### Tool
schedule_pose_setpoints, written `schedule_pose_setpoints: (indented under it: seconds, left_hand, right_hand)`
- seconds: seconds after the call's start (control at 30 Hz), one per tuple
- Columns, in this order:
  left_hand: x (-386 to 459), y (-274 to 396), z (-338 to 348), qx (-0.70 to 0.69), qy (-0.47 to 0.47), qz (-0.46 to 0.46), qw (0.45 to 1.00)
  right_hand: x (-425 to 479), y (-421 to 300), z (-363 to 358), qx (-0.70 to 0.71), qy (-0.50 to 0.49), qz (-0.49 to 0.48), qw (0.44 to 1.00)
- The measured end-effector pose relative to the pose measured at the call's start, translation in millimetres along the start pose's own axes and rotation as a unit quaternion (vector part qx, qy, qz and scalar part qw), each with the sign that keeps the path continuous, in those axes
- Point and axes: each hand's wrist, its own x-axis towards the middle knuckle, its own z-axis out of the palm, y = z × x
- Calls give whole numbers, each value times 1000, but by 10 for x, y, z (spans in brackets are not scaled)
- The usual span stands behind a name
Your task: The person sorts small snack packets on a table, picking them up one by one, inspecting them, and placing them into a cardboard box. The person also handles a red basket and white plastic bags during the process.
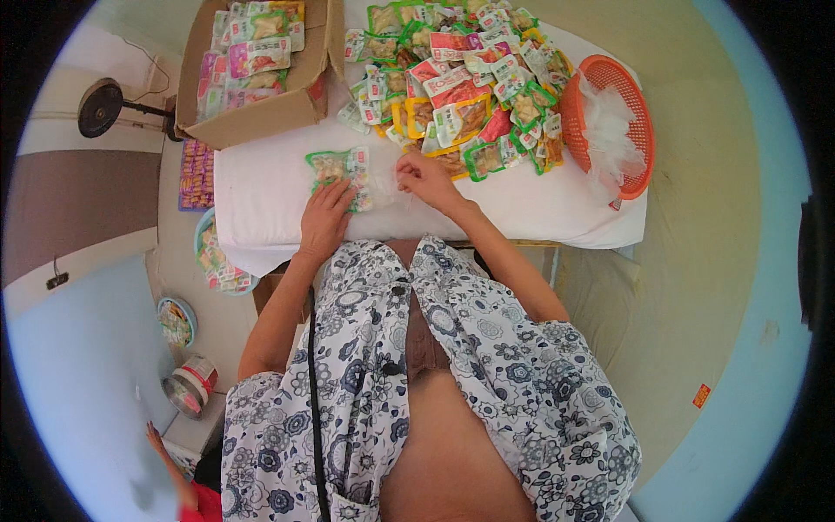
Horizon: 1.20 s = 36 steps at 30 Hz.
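Observation:
Before me on the white-covered table lie green-edged food pouches side by side or overlapping, inside or against a clear plastic bag. My left hand rests flat on their lower part, fingers spread a little. At the bag's right end, my right hand pinches its thin clear edge between thumb and fingers. A large heap of sealed food pouches, with green, yellow and red edges, lies just beyond my right hand.
An open cardboard box of pouches stands at the back left. An orange plastic basket holds clear bags at the right. Tubs of packets stand left of the table. Another person's arm shows at lower left.

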Motion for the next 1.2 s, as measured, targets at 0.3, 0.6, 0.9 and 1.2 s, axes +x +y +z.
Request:
schedule_pose_setpoints:
  seconds: [0.3, 0.6, 0.9, 1.2]
  left_hand:
    - [18, -57, 37, 13, -1, 7, 1000]
    - [92, -108, 0, 6, -27, -2, 1000]
    - [198, 216, -326, -76, 71, -152, 983]
    - [665, 618, -296, -41, 25, -148, 988]
  right_hand:
    - [44, -555, -838, -351, 201, -110, 908]
    - [281, -493, -1034, -580, 137, -152, 788]
    - [-290, -1059, -982, -344, 186, -87, 916]
    - [-934, -317, -728, -11, 155, 209, 966]
